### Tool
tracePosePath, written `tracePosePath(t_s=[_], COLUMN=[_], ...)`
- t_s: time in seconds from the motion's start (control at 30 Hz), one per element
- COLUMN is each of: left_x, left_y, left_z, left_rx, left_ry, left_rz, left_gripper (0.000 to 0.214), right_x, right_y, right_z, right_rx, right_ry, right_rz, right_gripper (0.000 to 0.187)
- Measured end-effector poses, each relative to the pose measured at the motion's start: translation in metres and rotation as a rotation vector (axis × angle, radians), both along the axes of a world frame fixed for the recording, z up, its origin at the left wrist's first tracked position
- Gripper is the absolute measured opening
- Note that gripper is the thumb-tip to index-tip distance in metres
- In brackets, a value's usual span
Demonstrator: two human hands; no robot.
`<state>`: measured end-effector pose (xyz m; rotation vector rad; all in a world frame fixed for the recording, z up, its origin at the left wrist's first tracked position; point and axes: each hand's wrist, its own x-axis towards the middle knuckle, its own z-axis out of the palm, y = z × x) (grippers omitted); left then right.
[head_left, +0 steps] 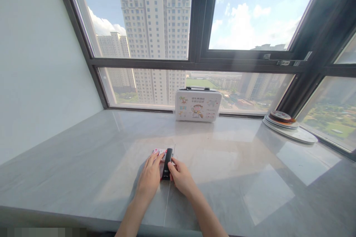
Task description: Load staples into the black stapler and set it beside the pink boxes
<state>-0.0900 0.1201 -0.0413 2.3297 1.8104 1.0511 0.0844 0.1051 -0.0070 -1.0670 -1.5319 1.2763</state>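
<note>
A black stapler [167, 164] lies lengthwise on the counter, pointing away from me, close to a thin seam in the stone. Its right side is held by my right hand [178, 174], the thumb on top and the fingers curled along the far side. Left of the stapler, a small white and pink package [159, 151] lies partly under my left hand [149, 173]. The fingers of that hand are stretched out over the package, and its thumb is mostly hidden. Whether the stapler rests on the package or beside it, I cannot tell.
A white case [198, 106] with cartoon prints and a black handle stands upright against the window. Stacked plates [289, 127] sit at the right corner. The pale stone counter [91, 177] runs from the left wall to the dark window frame [144, 63]. Sunlight patches its right side.
</note>
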Motion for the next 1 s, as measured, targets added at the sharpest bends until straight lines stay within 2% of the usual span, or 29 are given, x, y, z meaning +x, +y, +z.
tracePosePath(t_s=[0.53,0.77,0.87,1.0], left_x=[0.000,-0.001,-0.001,-0.001], left_y=[0.001,-0.003,-0.003,-0.001], left_z=[-0.001,0.000,-0.001,-0.004], left_rx=[-0.004,-0.001,0.018,0.039], left_ry=[0.008,-0.001,-0.013,-0.036], left_rz=[0.001,-0.019,-0.027,-0.024], left_gripper=[0.055,0.060,0.060,0.057], right_x=[0.000,-0.001,0.012,0.046], right_y=[-0.001,-0.003,-0.007,-0.017], right_z=[-0.004,-0.012,-0.015,-0.017], right_rx=[-0.014,-0.063,-0.083,-0.100], right_ry=[-0.010,0.040,0.053,0.025], right_rz=[-0.046,-0.169,-0.245,-0.302], right_gripper=[0.052,0.070,0.070,0.070])
